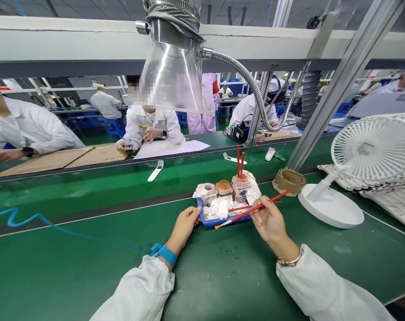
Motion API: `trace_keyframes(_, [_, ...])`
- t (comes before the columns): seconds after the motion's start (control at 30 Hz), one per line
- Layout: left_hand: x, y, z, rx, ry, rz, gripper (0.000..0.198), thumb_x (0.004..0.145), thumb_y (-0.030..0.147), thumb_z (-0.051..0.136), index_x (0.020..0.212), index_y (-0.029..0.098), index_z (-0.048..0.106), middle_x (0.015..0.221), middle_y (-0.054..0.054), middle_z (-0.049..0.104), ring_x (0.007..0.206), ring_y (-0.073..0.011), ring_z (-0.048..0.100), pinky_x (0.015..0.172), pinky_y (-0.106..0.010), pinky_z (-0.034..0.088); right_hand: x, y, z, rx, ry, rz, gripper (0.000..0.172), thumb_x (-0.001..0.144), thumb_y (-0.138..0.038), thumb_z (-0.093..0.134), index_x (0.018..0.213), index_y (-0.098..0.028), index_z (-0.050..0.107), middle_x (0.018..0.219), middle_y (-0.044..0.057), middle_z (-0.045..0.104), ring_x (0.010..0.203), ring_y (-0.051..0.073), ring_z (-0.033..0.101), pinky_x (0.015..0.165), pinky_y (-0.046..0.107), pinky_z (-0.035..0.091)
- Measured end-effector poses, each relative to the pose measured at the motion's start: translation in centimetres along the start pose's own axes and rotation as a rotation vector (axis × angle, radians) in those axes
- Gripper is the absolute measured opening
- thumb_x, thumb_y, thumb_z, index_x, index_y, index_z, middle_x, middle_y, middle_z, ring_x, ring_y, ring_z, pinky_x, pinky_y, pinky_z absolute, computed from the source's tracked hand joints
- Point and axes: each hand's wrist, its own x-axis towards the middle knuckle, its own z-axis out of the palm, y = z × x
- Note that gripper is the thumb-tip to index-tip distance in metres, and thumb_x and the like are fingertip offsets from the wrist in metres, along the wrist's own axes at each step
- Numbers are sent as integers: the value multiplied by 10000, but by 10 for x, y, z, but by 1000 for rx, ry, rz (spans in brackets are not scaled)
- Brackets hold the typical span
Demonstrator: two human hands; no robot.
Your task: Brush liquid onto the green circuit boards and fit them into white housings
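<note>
My right hand (269, 221) holds a red-handled paintbrush (243, 214) at a slant, its flat bristles pointing down to the left over the front edge of a blue tray (209, 224). At the tray's left edge, my left hand (185, 226) pinches the rim between thumb and fingers. Inside the tray stand an open jar (208, 191), a small orange-rimmed jar (224, 187) and a taller jar (240, 189) with upright red brushes (238, 161) in it. Crumpled white tissue (220, 207) lies in front of them. Another red-handled brush passes behind the held one, partly hidden.
A white fan (329, 205) and a brown tape roll (289, 181) stand to the right. Overhead hangs a clear extraction hood (175, 71). White parts (155, 171) lie on the green belt (98, 191) beyond. A blue cord (38, 217) runs left; people in white coats sit opposite.
</note>
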Motion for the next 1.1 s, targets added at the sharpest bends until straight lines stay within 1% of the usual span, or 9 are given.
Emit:
trace_keyframes(0.1, [2, 1, 0, -9, -30, -7, 405, 676, 536, 635, 553, 179, 490, 517, 34, 474, 516, -109, 395, 529, -240, 298, 0, 1, 0, 0, 3, 4, 201, 702, -290, 660, 599, -174, 533, 513, -31, 541, 308, 42, 385, 308, 146, 292])
trace_keyframes(0.23, [4, 0, -3, -48, -98, -36, 406, 670, 545, 639, 585, 174, 497, 550, 29, 488, 529, -106, 396, 542, -239, 308, 1, 2, -1, 4, 6, 7, 191, 705, -287, 659, 604, -174, 541, 498, -29, 537, 306, 46, 384, 309, 148, 295])
trace_keyframes(0.37, [6, 0, -5, -99, -158, -69, 456, 716, 610, 545, 616, 167, 515, 572, 12, 508, 535, -111, 411, 555, -250, 321, 2, 3, -1, 1, 11, 5, 190, 689, -290, 664, 598, -174, 543, 489, -29, 536, 293, 48, 373, 295, 153, 288])
trace_keyframes(0.4, [6, 1, -6, -108, -167, -76, 450, 723, 601, 544, 620, 164, 518, 573, 10, 510, 537, -112, 415, 556, -251, 321, 2, 3, -1, 1, 12, 2, 189, 688, -288, 662, 596, -175, 541, 491, -31, 537, 292, 46, 371, 293, 152, 287])
trace_keyframes(0.57, [7, 2, -7, -136, -180, -95, 346, 681, 458, 668, 611, 156, 512, 563, 31, 487, 543, -96, 401, 559, -236, 296, 2, 5, -3, -1, 8, 9, 186, 703, -278, 650, 600, -177, 533, 502, -32, 541, 295, 44, 384, 293, 145, 289])
trace_keyframes(0.8, [3, 2, -3, -219, -171, -112, 354, 682, 459, 670, 608, 162, 493, 569, 39, 462, 551, -90, 383, 569, -234, 293, 0, 10, -5, -16, 10, 5, 182, 710, -279, 652, 615, -172, 540, 500, -30, 541, 296, 50, 399, 295, 150, 298])
trace_keyframes(0.97, [2, 2, -8, -288, -247, -145, 396, 709, 527, 627, 647, 150, 524, 592, 13, 497, 577, -102, 422, 593, -242, 328, 0, 8, -5, -22, 10, 3, 186, 707, -276, 654, 614, -172, 531, 522, -29, 555, 298, 48, 404, 296, 148, 305])
trace_keyframes(1.03, [2, 2, -9, -299, -262, -158, 366, 705, 485, 655, 652, 144, 533, 594, 11, 506, 577, -98, 425, 585, -235, 324, 1, 8, -5, -22, 8, 3, 190, 704, -277, 655, 610, -173, 527, 503, -32, 542, 299, 49, 400, 298, 146, 306])
trace_keyframes(1.1, [3, 2, -8, -303, -265, -163, 320, 671, 396, 716, 636, 141, 527, 587, 21, 500, 568, -85, 410, 574, -222, 313, 1, 8, -4, -23, 8, 6, 194, 701, -281, 656, 608, -174, 524, 481, -35, 526, 298, 51, 395, 297, 144, 303])
